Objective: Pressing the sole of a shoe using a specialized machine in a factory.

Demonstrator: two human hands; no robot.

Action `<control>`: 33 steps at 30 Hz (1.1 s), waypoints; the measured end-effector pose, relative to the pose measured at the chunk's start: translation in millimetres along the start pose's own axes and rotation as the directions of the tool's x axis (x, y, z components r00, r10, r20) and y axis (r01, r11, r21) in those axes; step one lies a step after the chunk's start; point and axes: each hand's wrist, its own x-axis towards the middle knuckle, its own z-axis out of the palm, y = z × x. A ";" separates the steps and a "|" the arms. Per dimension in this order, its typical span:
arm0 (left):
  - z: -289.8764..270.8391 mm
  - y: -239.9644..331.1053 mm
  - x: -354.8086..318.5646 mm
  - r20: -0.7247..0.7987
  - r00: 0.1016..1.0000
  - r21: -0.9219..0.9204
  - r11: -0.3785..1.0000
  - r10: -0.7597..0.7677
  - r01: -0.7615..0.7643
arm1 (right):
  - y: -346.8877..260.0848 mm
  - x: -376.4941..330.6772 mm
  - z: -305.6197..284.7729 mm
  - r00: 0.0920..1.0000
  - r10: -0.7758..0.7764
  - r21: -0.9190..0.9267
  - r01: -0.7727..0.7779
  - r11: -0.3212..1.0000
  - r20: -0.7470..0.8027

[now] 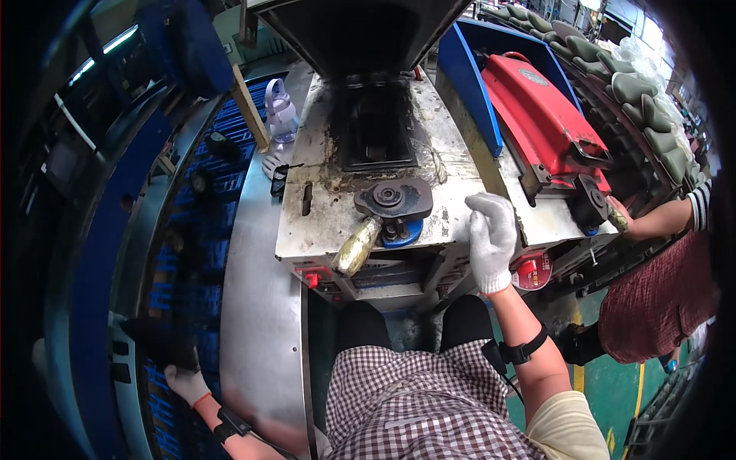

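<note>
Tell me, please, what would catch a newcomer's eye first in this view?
Probably the white-gloved right hand resting flat on the stained metal machine top, beside a lever with a yellowish handle. Next, the red machine cover at upper right. At lower left, the left hand grips a dark piece over the blue conveyor.

Factory floor: grimy press machine (368, 184), blue conveyor (192, 230), stacked green parts (644, 100).

Both hands wear white knit gloves: the right hand (491, 238), and the left hand (186, 383), whose cuff is edged in orange. Each forearm carries a black strap. The person wears a checked apron, a pale yellow short sleeve and black trousers.
</note>
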 end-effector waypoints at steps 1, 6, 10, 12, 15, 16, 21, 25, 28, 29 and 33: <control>25.5 -18.6 -0.8 0.116 0.993 0.018 0.999 -0.035 0.033 | -14.1 8.6 -2.1 0.997 0.055 0.209 -0.043 0.977 -0.051; 138.9 -87.7 -23.3 0.481 0.816 0.123 0.946 -0.321 0.300 | -117.1 74.4 5.4 0.876 -0.330 0.630 0.038 0.776 0.353; 278.9 -168.8 -96.1 0.503 0.769 0.082 0.907 -0.396 0.413 | -154.4 85.0 51.2 0.603 -0.362 0.610 -0.275 0.743 0.711; 325.0 -194.1 -111.9 0.505 0.745 0.064 0.879 -0.437 0.472 | -164.5 92.4 69.1 0.441 -0.282 0.474 -0.424 0.771 0.852; 376.1 -220.5 -122.2 0.599 0.569 0.142 0.774 -0.563 0.617 | -161.6 113.2 62.1 0.466 -0.150 0.390 -0.478 0.787 0.872; 389.3 -232.9 -121.0 0.630 0.519 0.171 0.755 -0.578 0.633 | -149.6 119.1 57.3 0.500 -0.134 0.448 -0.583 0.678 0.855; 473.4 -260.6 -101.1 0.571 0.473 0.647 0.722 -0.671 0.243 | -68.1 172.7 55.0 0.456 0.154 0.425 -0.883 0.199 0.876; 531.2 -236.3 -74.2 0.694 0.663 0.667 0.595 -0.280 -0.448 | -11.7 215.9 103.2 0.455 0.444 0.237 -0.855 0.462 0.772; 573.1 -237.3 -63.1 0.869 0.470 0.335 0.515 0.154 -0.789 | 56.3 224.7 165.9 0.792 0.262 0.096 -0.372 0.923 0.552; 582.0 -226.2 -60.2 0.889 0.388 0.277 0.391 0.242 -0.878 | 47.6 218.2 181.3 0.781 0.256 0.110 -0.380 0.918 0.569; 617.5 -235.7 -75.3 0.918 0.251 0.235 0.089 0.308 -0.968 | 19.4 206.9 208.8 0.622 0.387 -0.421 -0.101 0.902 0.680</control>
